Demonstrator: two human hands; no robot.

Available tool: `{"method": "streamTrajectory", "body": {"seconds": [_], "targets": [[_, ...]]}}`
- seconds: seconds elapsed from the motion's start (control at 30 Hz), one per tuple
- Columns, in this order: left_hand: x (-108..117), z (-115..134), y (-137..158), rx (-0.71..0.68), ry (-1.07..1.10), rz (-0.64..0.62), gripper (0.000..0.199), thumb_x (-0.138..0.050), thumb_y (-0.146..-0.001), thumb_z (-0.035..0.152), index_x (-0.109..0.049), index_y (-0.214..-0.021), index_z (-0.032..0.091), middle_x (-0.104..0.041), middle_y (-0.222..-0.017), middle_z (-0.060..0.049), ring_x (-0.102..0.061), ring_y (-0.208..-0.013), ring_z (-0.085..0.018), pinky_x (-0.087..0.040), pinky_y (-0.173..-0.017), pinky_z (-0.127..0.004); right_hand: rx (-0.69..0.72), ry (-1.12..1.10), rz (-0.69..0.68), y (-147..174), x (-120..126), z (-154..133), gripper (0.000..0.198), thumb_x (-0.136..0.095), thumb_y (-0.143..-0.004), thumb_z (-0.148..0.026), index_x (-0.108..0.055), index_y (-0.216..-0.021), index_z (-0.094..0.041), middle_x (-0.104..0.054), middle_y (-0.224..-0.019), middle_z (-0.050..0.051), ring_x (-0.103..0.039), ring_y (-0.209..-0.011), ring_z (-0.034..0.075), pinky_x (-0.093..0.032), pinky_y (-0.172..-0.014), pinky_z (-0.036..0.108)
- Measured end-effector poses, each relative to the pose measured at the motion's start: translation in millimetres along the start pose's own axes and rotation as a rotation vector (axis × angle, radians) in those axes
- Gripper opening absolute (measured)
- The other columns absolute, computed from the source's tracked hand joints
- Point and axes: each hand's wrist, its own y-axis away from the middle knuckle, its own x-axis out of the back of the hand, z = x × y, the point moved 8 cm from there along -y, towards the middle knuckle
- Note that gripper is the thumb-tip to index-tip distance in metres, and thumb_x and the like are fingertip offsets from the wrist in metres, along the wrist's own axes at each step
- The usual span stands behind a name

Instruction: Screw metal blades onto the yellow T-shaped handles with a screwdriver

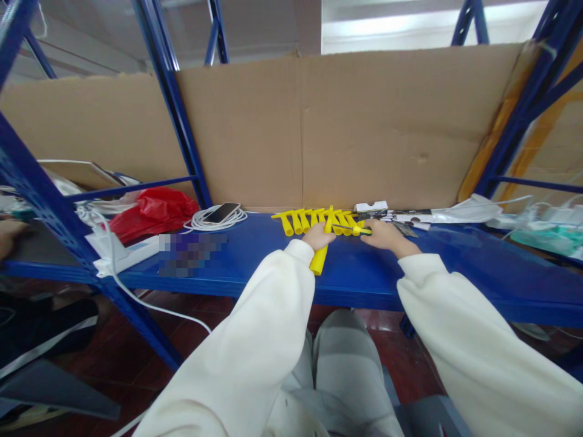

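Observation:
My left hand [317,235] is closed around a yellow T-shaped tube [319,261] that stands out toward me over the front of the blue shelf. My right hand [382,235] grips a screwdriver [361,231] with a yellow and black handle. Its thin shaft points left and reaches the upper part of the held tube; whether the tip touches it I cannot tell. Behind both hands lies a row of several similar yellow T-shaped tubes [298,223], side by side and partly hidden by my hands.
A phone [221,213] rests on a coiled white cable [200,221], with a red plastic bag [157,212] and a white power strip [136,252] farther left. Small boxes [371,207] lie behind my right hand. Cardboard [364,133] backs the blue shelf [264,267]. Another person's hand [10,233] shows at far left.

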Motion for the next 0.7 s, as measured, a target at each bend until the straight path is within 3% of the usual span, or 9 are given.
{"method": "streamTrajectory", "body": {"seconds": [0.2, 0.4, 0.7], "targets": [[1.5, 2.1, 1.2, -0.001, 0.004, 0.011, 0.012, -0.062, -0.075, 0.010, -0.067, -0.082, 0.017, -0.074, -0.085, -0.002, -0.071, -0.088, -0.020, -0.054, -0.079, -0.026, -0.005, 0.026, 0.046, 0.5, 2.0, -0.4, 0.035, -0.064, -0.082, -0.029, -0.063, -0.115, -0.017, -0.076, -0.103, 0.014, -0.072, -0.091, 0.028, -0.048, -0.071, 0.029], [2.1, 2.7, 2.6, 0.005, 0.004, 0.007, 0.011, -0.061, -0.074, 0.007, -0.064, -0.078, 0.017, -0.075, -0.087, -0.003, -0.071, -0.088, -0.020, -0.052, -0.076, -0.024, 0.010, -0.040, -0.039, 0.3, -3.6, -2.7, 0.034, -0.057, -0.086, -0.030, -0.067, -0.116, -0.018, -0.077, -0.107, 0.013, -0.072, -0.096, 0.027, -0.049, -0.077, 0.030], [2.2, 1.6, 2.4, 0.010, 0.011, 0.012, 0.012, -0.061, -0.074, 0.009, -0.065, -0.081, 0.017, -0.074, -0.087, -0.003, -0.071, -0.088, -0.020, -0.053, -0.077, -0.025, -0.014, 0.024, 0.007, 2.1, 2.5, -3.1, 0.041, -0.061, -0.084, -0.026, -0.062, -0.123, -0.014, -0.076, -0.112, 0.016, -0.072, -0.101, 0.029, -0.050, -0.079, 0.031]]}}
